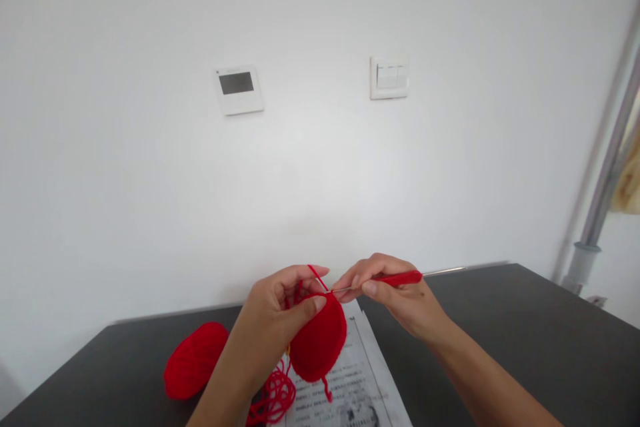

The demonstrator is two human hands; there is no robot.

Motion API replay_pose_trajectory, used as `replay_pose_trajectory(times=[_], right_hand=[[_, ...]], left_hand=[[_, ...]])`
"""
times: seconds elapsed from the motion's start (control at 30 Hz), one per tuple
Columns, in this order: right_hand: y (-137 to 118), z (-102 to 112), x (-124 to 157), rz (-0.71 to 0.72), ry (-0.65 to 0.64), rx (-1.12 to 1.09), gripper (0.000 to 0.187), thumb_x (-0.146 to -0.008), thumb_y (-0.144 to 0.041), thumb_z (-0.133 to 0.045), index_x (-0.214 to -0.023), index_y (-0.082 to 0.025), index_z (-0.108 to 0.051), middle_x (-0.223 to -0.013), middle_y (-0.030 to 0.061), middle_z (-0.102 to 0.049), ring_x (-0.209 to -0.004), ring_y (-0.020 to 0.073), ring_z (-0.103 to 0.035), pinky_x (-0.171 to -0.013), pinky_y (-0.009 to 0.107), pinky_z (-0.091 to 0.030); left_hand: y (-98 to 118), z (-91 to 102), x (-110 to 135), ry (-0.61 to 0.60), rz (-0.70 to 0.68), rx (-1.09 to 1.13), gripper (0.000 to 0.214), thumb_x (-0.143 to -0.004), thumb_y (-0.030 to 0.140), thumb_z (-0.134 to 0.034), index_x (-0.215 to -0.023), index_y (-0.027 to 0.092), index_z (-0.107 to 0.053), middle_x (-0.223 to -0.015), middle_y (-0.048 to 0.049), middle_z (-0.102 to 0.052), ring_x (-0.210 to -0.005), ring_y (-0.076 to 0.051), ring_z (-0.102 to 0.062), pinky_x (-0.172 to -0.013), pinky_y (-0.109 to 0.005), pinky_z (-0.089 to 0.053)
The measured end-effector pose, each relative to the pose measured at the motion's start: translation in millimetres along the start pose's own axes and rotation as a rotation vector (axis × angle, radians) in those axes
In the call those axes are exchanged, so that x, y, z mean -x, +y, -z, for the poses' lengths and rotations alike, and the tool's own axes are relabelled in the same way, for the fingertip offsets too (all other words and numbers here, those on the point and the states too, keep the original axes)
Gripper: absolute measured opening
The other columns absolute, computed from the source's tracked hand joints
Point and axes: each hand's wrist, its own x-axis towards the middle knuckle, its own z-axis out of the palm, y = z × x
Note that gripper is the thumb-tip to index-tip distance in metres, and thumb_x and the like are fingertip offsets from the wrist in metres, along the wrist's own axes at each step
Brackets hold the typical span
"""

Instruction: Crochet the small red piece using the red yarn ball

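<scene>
My left hand (285, 307) pinches the upper edge of a red crochet piece (320, 340), rounded in outline, with a short yarn tail hanging from its bottom. A strand of red yarn runs over my left index finger down to that edge. In my right hand (390, 287) is a crochet hook (400, 278) with a red handle and metal ends. Its tip meets the top edge of the piece, close to my left thumb; the exact stitch is too small to make out.
On the dark table (475, 333), a red yarn ball (196, 359) lies left of my left forearm. Loose red yarn (275, 395) is heaped beside printed sheets (370, 373) under the work. Behind are a white wall, a thermostat panel (239, 90), a switch (390, 78) and a pipe (607, 167) at right.
</scene>
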Motion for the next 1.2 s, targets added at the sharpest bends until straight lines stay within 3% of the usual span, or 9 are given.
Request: replay_pose_trajectory(times=[0.2, 0.4, 0.7, 0.83, 1.0, 1.2], right_hand=[[-12, 1, 0, -0.016, -0.028, 0.175, 0.007, -0.085, -0.023, -0.065, -0.085, -0.017, -0.069, -0.089, 0.0058, -0.073, -0.084, 0.0151, -0.069, -0.077, 0.03, -0.057], [-20, -1, 2, 0.031, -0.078, 0.392, 0.01, -0.087, -0.02, -0.061, -0.088, -0.016, -0.07, -0.091, 0.0072, -0.072, -0.086, 0.0168, -0.068, -0.076, 0.03, -0.054], [-24, -7, 3, 0.164, -0.179, 0.738, 0.014, -0.091, -0.015, -0.05, -0.091, -0.015, -0.064, -0.094, 0.0076, -0.068, -0.086, 0.0145, -0.064, -0.078, 0.028, -0.053], [-18, -12, 1, 0.291, -0.197, 0.849, 0.015, -0.091, -0.011, -0.046, -0.094, -0.014, -0.061, -0.096, 0.0097, -0.066, -0.089, 0.0152, -0.062, -0.078, 0.028, -0.052], [-5, -16, 0, 0.466, -0.196, 0.944, 0.016, -0.091, -0.01, -0.045, -0.099, -0.014, -0.058, -0.098, 0.0121, -0.065, -0.09, 0.0167, -0.061, -0.078, 0.028, -0.052], [0, -17, 2, 0.511, -0.207, 1.031, 0.017, -0.089, -0.007, -0.045, -0.098, -0.015, -0.057, -0.099, 0.0114, -0.065, -0.092, 0.0163, -0.061, -0.079, 0.027, -0.052]], left_hand=[[-4, 4.2, -4, -0.047, -0.004, -0.125, 0.022, -0.072, 0.025, -0.066, -0.093, 0.019, -0.07, -0.07, 0.0015, -0.064, -0.062, -0.012, -0.055, -0.057, -0.023, -0.042], [-8, 5.4, -5, -0.02, -0.028, -0.188, 0.026, -0.073, 0.027, -0.064, -0.097, 0.02, -0.069, -0.074, -0.0008, -0.069, -0.066, -0.016, -0.06, -0.059, -0.025, -0.045], [-11, -0.1, -6, 0.109, -0.095, -0.345, 0.027, -0.073, 0.028, -0.059, -0.097, 0.021, -0.069, -0.079, -0.0013, -0.071, -0.078, -0.02, -0.065, -0.072, -0.031, -0.049], [-9, -2.9, -7, 0.173, -0.142, -0.466, 0.027, -0.073, 0.028, -0.056, -0.097, 0.021, -0.068, -0.086, -0.0026, -0.073, -0.08, -0.021, -0.065, -0.076, -0.033, -0.05], [-9, -1.8, -10, 0.187, -0.16, -0.541, 0.031, -0.075, 0.027, -0.054, -0.102, 0.02, -0.067, -0.09, -0.0034, -0.074, -0.082, -0.021, -0.066, -0.08, -0.035, -0.05], [-11, -1.1, -12, 0.169, -0.152, -0.568, 0.031, -0.076, 0.025, -0.052, -0.103, 0.02, -0.067, -0.093, -0.0032, -0.075, -0.087, -0.021, -0.067, -0.081, -0.034, -0.05]])
